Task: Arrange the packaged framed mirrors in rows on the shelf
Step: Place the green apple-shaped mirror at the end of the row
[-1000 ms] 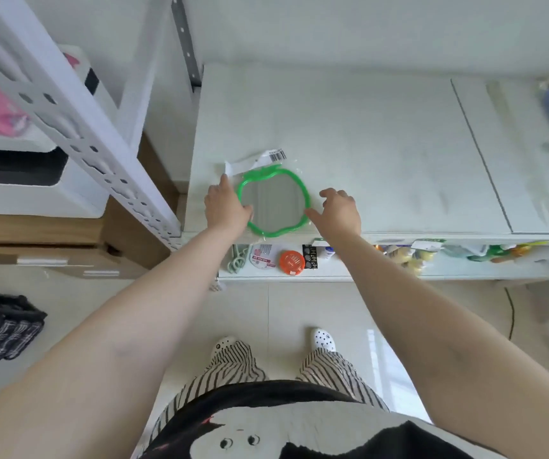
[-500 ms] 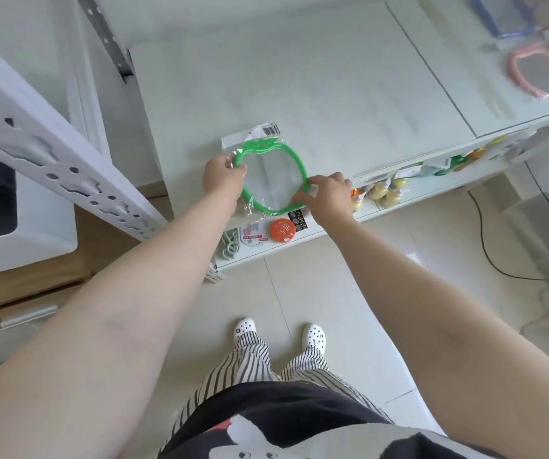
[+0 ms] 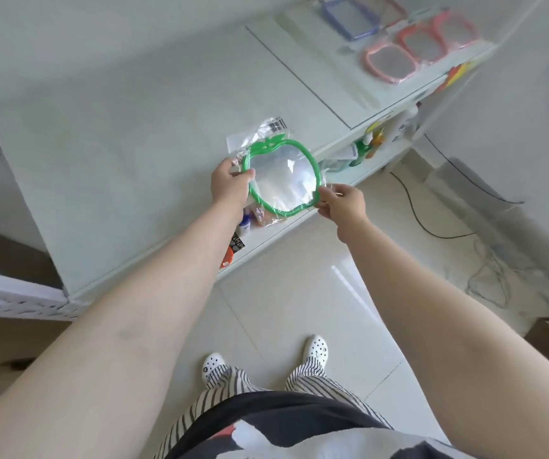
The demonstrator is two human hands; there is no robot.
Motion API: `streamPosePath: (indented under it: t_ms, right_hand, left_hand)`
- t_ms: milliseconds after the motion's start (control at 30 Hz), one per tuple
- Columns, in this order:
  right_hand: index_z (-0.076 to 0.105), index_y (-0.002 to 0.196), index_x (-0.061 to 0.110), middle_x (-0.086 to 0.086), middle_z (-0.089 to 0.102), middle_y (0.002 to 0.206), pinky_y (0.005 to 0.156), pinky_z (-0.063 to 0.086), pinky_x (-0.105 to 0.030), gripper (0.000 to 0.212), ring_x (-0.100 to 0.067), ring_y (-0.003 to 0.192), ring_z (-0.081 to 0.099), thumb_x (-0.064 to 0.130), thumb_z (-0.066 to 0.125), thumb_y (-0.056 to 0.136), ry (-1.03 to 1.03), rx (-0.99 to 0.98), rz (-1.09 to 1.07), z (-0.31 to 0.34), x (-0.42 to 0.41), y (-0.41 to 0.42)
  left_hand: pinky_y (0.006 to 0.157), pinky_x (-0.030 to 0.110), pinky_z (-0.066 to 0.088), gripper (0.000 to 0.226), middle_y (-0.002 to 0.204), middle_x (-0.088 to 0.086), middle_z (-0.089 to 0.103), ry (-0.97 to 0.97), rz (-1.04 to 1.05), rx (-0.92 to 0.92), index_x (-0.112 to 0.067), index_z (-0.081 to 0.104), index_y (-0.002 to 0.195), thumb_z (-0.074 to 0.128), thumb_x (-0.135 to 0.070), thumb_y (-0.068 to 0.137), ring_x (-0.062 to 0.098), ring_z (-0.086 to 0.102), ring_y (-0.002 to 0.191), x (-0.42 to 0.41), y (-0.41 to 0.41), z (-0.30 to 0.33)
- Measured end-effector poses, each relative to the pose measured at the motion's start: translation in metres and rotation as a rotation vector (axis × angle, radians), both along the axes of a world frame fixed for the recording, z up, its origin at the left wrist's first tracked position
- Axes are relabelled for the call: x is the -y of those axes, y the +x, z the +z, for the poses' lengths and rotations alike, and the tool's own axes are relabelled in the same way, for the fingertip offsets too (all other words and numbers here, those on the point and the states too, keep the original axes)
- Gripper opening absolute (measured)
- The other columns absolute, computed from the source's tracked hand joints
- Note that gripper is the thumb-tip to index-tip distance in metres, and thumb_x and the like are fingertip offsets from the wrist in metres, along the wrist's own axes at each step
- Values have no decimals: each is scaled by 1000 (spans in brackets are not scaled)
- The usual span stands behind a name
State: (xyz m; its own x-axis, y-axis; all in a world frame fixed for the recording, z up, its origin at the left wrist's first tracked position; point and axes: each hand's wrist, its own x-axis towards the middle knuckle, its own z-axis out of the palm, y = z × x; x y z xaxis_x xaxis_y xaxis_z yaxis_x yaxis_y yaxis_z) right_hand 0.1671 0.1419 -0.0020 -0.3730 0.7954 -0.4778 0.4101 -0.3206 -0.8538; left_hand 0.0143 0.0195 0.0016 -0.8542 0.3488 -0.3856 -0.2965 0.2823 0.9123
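The person is holding the green mirror (image 3: 283,177) in its clear bag, just over the shelf's (image 3: 133,144) front edge. The left hand (image 3: 230,185) is gripping its left rim, and the right hand (image 3: 344,203) is pinching the near right rim. The other mirrors (image 3: 415,44) (pink, red, blue) are lying well apart toward the shelf's far right corner, so the right arm is nearer them.

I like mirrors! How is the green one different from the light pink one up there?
The green mirror is apple-shaped; the light pink mirror is squarish. The green mirror is held by the left hand and right hand; the pink one lies on the shelf. Both are framed mirrors.
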Motion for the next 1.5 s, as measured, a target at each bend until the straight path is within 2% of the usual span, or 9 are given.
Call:
streamPosePath:
  t_ms: [300,433,700,800,900,967,1100,1300,1500]
  right_hand:
    - [64,107,-1,-9,63,79,71,59,-28,23,-16,59,59,11,67,87,76,29,19,14,-131,69]
    - [64,101,-1,-9,61,77,78,60,-35,18,-16,58,57,9,66,87,91,43,11,15,-171,79]
    - [64,108,3,-7,64,72,84,59,-43,24,-18,63,60,12,66,85,140,86,29,13,-232,51]
    - [64,106,2,-6,63,69,85,58,-46,23,-21,66,61,12,66,85,159,103,52,14,-257,29]
    - [63,102,1,-5,60,65,86,57,-48,20,-24,69,61,10,66,85,178,125,65,16,-287,4]
    - [62,103,-1,-4,59,64,87,57,-48,21,-25,70,61,10,65,85,194,137,70,17,-302,-9]
    - [62,102,-6,-4,59,63,85,57,-49,21,-25,70,60,7,65,85,180,162,66,16,-337,-36]
    - [61,86,7,-5,60,60,81,58,-48,6,-24,66,60,7,66,82,185,211,142,15,-376,-70]
    - [65,74,6,-5,62,58,72,59,-45,7,-25,59,58,7,59,76,236,277,322,-2,-421,-100]
  left_hand:
    - [68,29,51,15,75,2,62,52,-85,59,-16,63,91,68,-8,80,18,58,66,-125,60,8]
    - [74,32,49,9,70,4,57,62,-77,103,-16,60,78,68,-13,80,21,54,71,-163,70,12]
    - [81,31,57,14,86,8,69,-19,-36,61,-15,68,81,66,-1,82,27,67,84,-224,40,17]
    - [88,38,57,24,85,7,69,-67,1,52,-21,65,67,68,-1,79,26,66,82,-251,19,9]
    - [91,40,56,16,92,9,70,-76,28,76,-12,72,88,67,-1,79,24,61,79,-284,-5,9]
    - [93,41,55,31,100,11,69,-78,28,69,-9,70,109,67,-2,79,22,61,83,-300,-18,8]
    - [93,41,55,17,94,12,66,-99,16,58,-11,71,95,67,-5,80,21,57,79,-337,-44,10]
    - [92,39,56,27,85,8,64,-154,46,47,-8,71,106,69,-3,79,21,57,74,-371,-70,7]
    - [77,24,43,27,90,7,65,-276,147,32,-12,72,106,67,-5,80,19,56,82,-396,-83,-3]
